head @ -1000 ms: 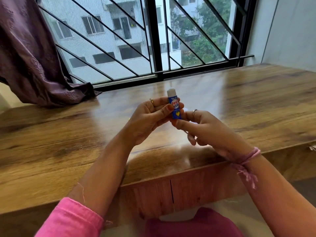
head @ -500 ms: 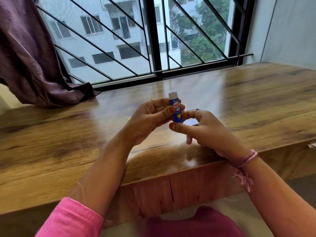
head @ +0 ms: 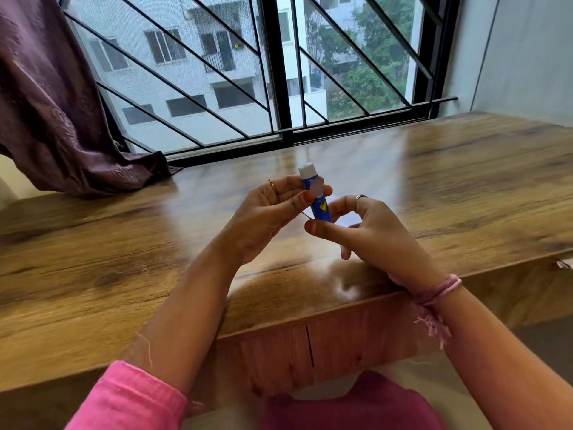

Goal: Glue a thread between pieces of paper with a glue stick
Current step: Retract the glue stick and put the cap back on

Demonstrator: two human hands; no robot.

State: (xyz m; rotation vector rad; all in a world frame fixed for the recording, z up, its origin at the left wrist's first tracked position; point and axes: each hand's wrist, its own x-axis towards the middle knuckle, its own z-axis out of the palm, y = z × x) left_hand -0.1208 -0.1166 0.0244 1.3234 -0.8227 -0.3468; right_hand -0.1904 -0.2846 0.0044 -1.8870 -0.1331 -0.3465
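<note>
Daylight from the barred window (head: 279,72) is falling across the wooden table (head: 465,187) I am sitting at, with a purple curtain (head: 52,113) bunched in the upper left of the frame. At the centre of the frame I am holding the glue stick (head: 316,197) upright above the table, white cap on top, so I can work on it with both hands. My left hand (head: 266,218) is grasping the blue barrel, fingers (head: 297,200) curled round its upper half to steady it. My right hand (head: 372,234) is pinching the lower end between thumb and forefinger, probably to twist the base or brace for uncapping. A fine strand near my left palm may be the thread; I cannot tell. A pale patch behind my right hand may be paper. My pink sleeve (head: 130,398) is showing at lower left.
</note>
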